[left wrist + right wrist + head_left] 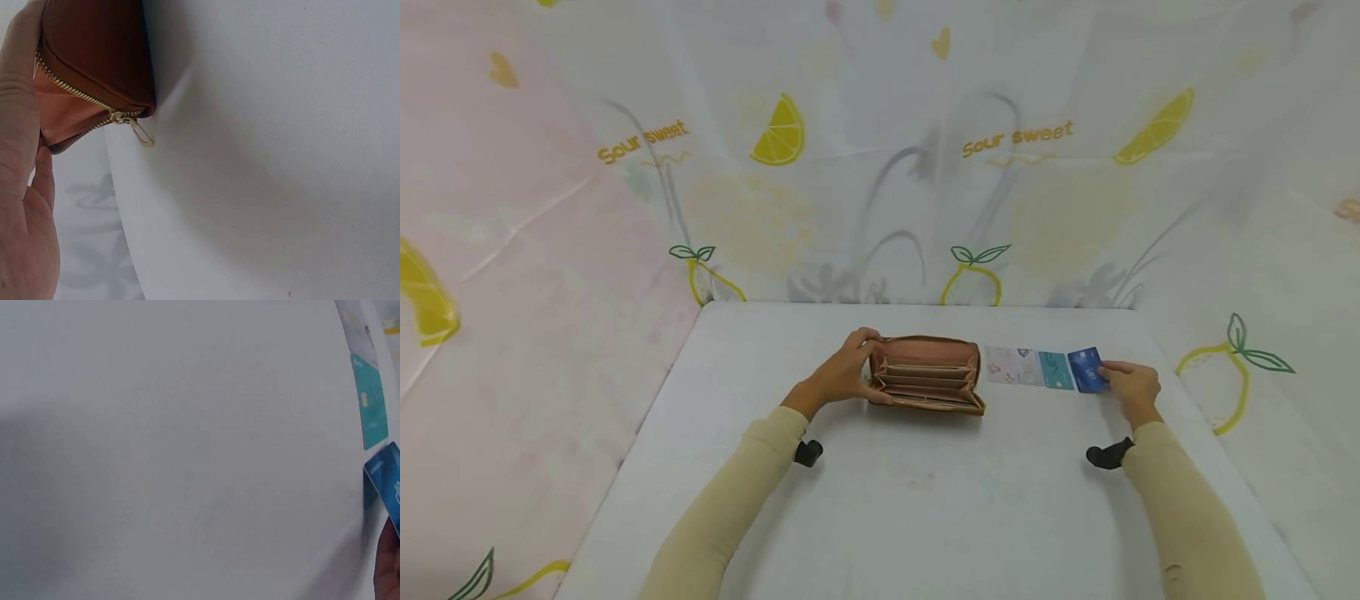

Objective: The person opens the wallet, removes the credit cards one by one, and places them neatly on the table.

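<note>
Between the left hand's thumb and fingers (853, 367), I see the left end of a brown zip-around wallet (928, 385), thumb along the lower edge and fingers over the upper one. That grip is wide but firmly on the wallet. Right of it, the wallet gapes unzipped toward my head view, its pleated compartments and dividers showing. Just beside the left hand, in my left wrist view, gold zipper teeth run along the brown leather to a gold zipper pull (142, 133) hanging at the corner.

Well apart from that hold, the right hand (1131, 390) has a narrow grip: thumb and fingers pinch the right side of a blue VIP card (1084, 371). I read the card as tilted, with a dark shadow beside its lower edge; I cannot tell whether it is wholly clear of the white table (940, 500). Left of the pinch lies a teal VIP card (1057, 371), a thin gap from the blue one, and beyond it pale printed cards (1015, 365), whose number I cannot tell, reaching toward the wallet. Below each grip, a black wrist mount juts from a beige sleeve (730, 508). Behind both hands hangs a lemon-print backdrop (880, 200).
</note>
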The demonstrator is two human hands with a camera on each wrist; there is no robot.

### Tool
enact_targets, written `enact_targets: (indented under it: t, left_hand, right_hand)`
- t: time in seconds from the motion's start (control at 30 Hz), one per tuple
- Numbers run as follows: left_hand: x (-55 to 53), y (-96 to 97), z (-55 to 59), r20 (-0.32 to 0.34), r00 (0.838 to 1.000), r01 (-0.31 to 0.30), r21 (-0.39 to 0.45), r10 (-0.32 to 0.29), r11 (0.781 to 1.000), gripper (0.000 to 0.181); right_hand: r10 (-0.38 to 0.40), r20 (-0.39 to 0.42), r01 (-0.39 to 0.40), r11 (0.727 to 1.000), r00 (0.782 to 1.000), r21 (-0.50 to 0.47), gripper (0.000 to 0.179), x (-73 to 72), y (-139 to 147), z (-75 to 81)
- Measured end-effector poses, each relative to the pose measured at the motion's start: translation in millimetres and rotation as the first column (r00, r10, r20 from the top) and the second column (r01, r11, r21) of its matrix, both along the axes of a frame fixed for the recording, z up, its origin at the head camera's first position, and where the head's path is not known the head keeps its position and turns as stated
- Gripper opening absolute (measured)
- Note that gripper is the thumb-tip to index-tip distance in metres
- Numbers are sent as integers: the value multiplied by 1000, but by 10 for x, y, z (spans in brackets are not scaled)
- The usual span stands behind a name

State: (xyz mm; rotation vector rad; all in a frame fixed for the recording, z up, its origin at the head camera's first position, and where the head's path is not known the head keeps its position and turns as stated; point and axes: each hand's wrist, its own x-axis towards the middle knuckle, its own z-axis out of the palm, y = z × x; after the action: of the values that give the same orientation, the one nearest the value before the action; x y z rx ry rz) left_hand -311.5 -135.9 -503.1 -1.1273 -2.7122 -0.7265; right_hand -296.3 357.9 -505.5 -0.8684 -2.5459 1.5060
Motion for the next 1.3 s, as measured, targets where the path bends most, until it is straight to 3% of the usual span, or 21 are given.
enact_targets:
  t: [0.13, 0.3, 0.7, 1.03, 1.3]
  left_hand:
    - [12, -22, -3, 10, 1000, -13, 30, 13, 999, 77]
    - [-23, 29, -14, 26, 1000, 4, 27, -5, 1000, 75]
    - [4, 57, 34, 28, 1000, 8, 21, -9, 1000, 74]
    - [-12, 40, -3, 4, 1000, 7, 14, -7, 1000, 79]
    - [-10, 52, -7, 17, 1000, 14, 45, -15, 999, 69]
  right_hand:
    - [21, -2, -21, 999, 1000, 47, 37, -15, -10, -94]
    - [-30, -15, 31, 996, 999, 80, 35, 3, 16, -147]
    - [-12, -88, 21, 995, 996, 101, 36, 50, -3, -187]
    - [-49, -110, 56, 996, 993, 70, 37, 36, -36, -202]
    - [61, -122, -33, 975, 991, 218, 38, 40, -50, -180]
